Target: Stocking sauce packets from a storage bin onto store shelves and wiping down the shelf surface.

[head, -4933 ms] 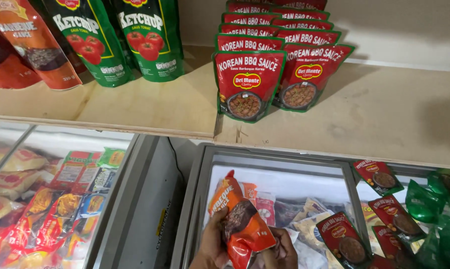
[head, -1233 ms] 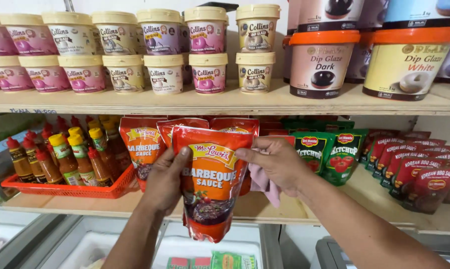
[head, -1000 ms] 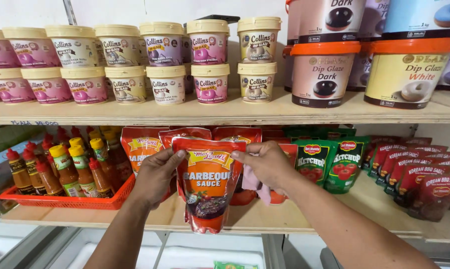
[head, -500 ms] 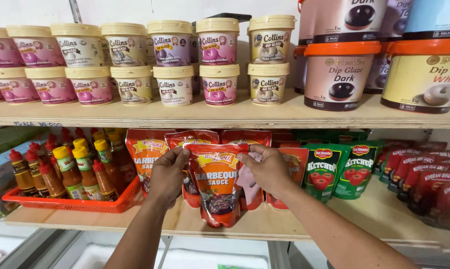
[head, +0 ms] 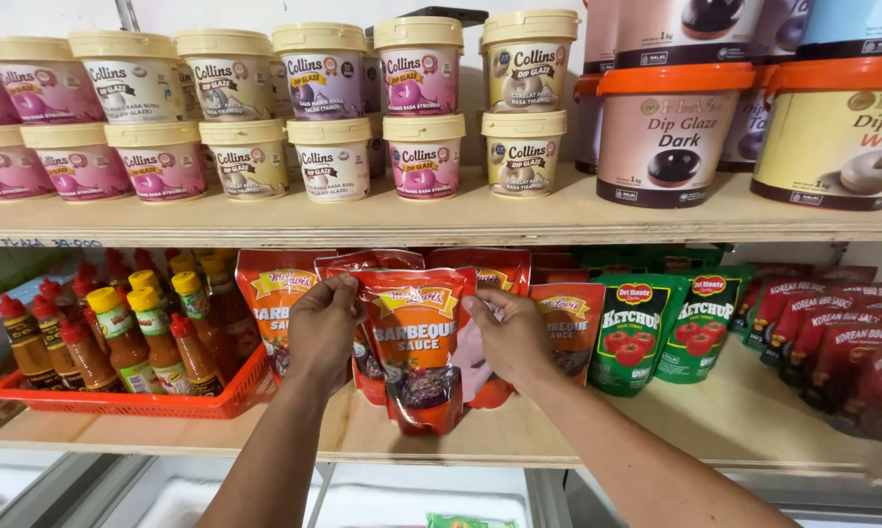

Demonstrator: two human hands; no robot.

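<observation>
Both hands grasp one red sauce pouch (head: 416, 342) by its upper corners: left hand (head: 325, 330) at the left corner, right hand (head: 507, 337) at the right. The pouch stands upright on the lower wooden shelf (head: 460, 435), before matching pouches, between a red basket (head: 167, 401) of bottles and green pouches (head: 656, 328).

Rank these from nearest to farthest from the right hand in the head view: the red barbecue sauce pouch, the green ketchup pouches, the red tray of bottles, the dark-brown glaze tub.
From the right hand:
1. Red barbecue sauce pouch: gripped at its top corner.
2. Green ketchup pouches: just right, same shelf.
3. Dark-brown glaze tub: upper shelf, up and right.
4. Red tray of bottles: far left, beyond the left hand.
</observation>
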